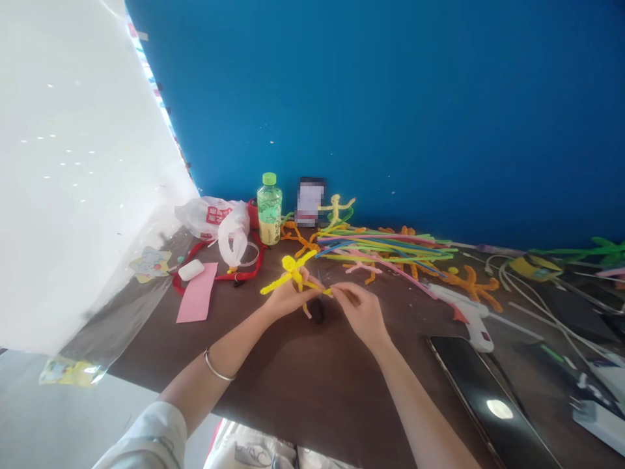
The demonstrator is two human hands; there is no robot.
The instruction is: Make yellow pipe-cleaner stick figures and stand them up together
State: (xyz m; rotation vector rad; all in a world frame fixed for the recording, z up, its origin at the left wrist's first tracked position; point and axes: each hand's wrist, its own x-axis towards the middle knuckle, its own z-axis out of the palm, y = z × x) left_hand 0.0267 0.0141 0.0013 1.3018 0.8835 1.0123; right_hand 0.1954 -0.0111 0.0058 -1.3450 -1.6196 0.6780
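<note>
A yellow pipe-cleaner figure [291, 268] with a round head and outstretched arms is held above the dark table. My left hand [288, 293] is closed around its body, thumb pointing right. With the fingertips pinched together, my right hand [360, 311] grips the end of one yellow limb at the figure's right. The other limb hangs below my left hand and has a pale tip. Just under the hands lies a small dark object, partly hidden, whose kind I cannot make out.
Behind the hands lies a pile of coloured pipe cleaners [390, 246] with several orange figures. A green-capped bottle [269, 212] and a plastic bag [205, 218] stand back left. Pink paper [198, 296] lies left; a glue gun [463, 312] and a phone [481, 391] lie right.
</note>
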